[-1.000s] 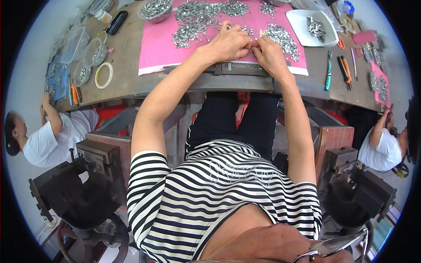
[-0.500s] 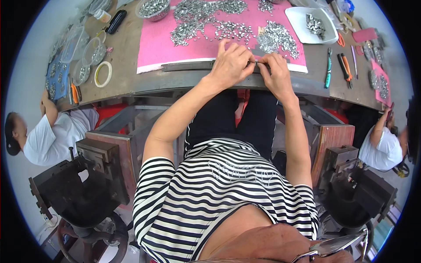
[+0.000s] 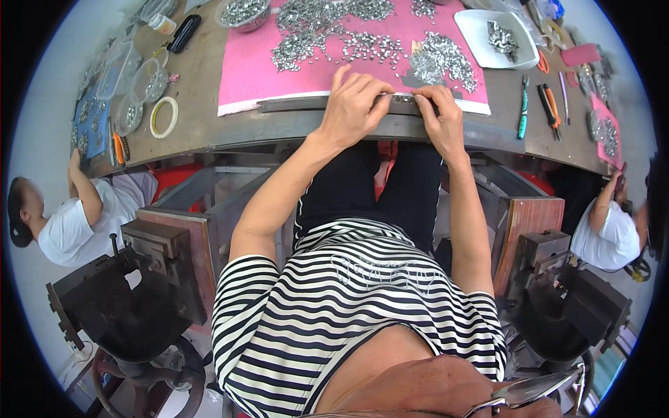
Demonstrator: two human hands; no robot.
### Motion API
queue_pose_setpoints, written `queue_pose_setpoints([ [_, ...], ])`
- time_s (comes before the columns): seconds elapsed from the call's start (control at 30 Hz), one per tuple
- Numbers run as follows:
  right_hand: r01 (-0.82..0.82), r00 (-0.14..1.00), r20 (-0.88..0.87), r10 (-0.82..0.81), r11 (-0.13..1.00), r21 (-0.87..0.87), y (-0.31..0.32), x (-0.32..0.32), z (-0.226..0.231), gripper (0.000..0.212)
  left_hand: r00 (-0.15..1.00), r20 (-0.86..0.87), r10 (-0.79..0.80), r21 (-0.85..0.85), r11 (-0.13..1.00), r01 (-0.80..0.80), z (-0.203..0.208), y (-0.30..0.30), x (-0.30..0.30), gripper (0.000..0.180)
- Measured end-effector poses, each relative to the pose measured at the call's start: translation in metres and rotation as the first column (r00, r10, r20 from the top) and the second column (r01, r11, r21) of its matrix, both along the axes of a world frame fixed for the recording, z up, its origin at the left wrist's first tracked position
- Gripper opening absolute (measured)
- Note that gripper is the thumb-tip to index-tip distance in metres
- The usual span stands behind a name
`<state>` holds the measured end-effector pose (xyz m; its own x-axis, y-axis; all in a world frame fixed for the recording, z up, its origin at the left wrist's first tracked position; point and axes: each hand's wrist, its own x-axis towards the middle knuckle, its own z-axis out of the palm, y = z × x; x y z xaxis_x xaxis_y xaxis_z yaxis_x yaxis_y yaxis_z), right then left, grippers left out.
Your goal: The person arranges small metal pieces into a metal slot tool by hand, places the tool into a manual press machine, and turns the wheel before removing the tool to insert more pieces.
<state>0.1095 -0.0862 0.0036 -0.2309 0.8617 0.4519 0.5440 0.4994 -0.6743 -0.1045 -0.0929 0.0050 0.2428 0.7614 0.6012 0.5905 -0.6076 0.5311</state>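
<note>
At the near edge of the table, my left hand (image 3: 354, 106) is closed, its thumb and forefinger together over a dark metal bar (image 3: 296, 103). What those fingertips hold, if anything, is too small to make out. My right hand (image 3: 442, 120) rests at the same bar, a short gap to the right, with thumb and forefinger bent together at its edge; their grip is also unclear. Between the two hands, several tiny shiny metal pieces (image 3: 403, 99) sit on the bar. Beyond lies a pink mat (image 3: 244, 73) with heaps of small silvery metal parts (image 3: 440, 61).
At right are a white tray (image 3: 476, 43) of metal parts, a teal-handled tool (image 3: 523, 108) and orange-handled pliers (image 3: 550, 111). A tape roll (image 3: 164, 117) and clear tubs (image 3: 148, 82) stand at left. Co-workers (image 3: 83, 216) sit on both sides.
My hands have moved apart from where their fingertips met, the left one shifting left. Small metal pieces on the bar now show between them. The left co-worker's arm has moved slightly.
</note>
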Motion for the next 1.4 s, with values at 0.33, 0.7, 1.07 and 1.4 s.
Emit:
queue_pose_setpoints([
  [0.33,0.019,0.995,0.098,-0.028,0.995,0.093,0.002,-0.01,-0.004,0.01,0.987,0.079,0.14,0.053,0.988,-0.145,-0.005,-0.017,-0.025,0.01],
  [0.7,0.046,0.999,0.026,-0.048,0.998,0.04,0.003,-0.01,-0.012,0.011,0.926,0.037,0.376,0.066,0.924,-0.378,-0.008,-0.056,-0.102,0.01],
  [1.07,0.049,0.999,0.024,-0.049,0.999,0.007,0.004,-0.01,-0.01,0.011,0.89,0.0,0.456,0.037,0.889,-0.455,-0.021,-0.067,-0.128,0.023],
  [1.4,0.031,0.988,-0.148,-0.055,0.987,-0.16,0.002,-0.008,-0.009,0.014,0.823,-0.215,0.525,0.094,0.85,-0.518,-0.025,-0.064,-0.144,0.04],
])
